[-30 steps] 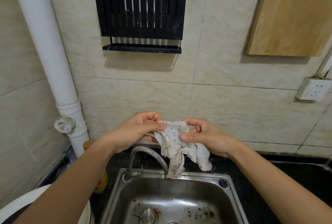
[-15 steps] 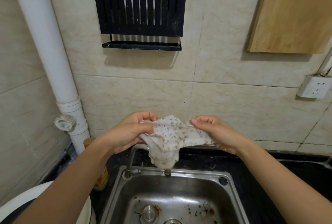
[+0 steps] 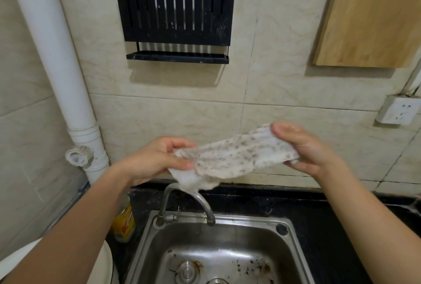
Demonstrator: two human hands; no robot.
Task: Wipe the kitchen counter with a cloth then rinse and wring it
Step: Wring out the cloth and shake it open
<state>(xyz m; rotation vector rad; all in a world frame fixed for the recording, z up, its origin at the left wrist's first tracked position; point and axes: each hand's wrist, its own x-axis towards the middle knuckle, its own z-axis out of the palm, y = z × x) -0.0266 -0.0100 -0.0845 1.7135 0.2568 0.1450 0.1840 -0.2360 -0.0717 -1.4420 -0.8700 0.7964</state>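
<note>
Two hands, the left hand (image 3: 157, 160) and the right hand (image 3: 305, 149); one speckled cloth (image 3: 237, 156); one steel sink (image 3: 250, 218); one tap (image 3: 200, 201); one black slatted rack (image 3: 175, 10); one wooden board (image 3: 373, 14); one white pipe (image 3: 57, 55); one wall socket (image 3: 397, 110); one yellow-labelled bottle (image 3: 124, 222).

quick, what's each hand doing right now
Left hand: pinches one end of the cloth.
Right hand: grips the other end of the cloth, stretched out above the sink.

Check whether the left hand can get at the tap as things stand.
Probably yes. The left hand is above the tap, with only the cloth's hanging fold between them. But it pinches the cloth, so it must let go first; the right hand holds the other end.
</note>
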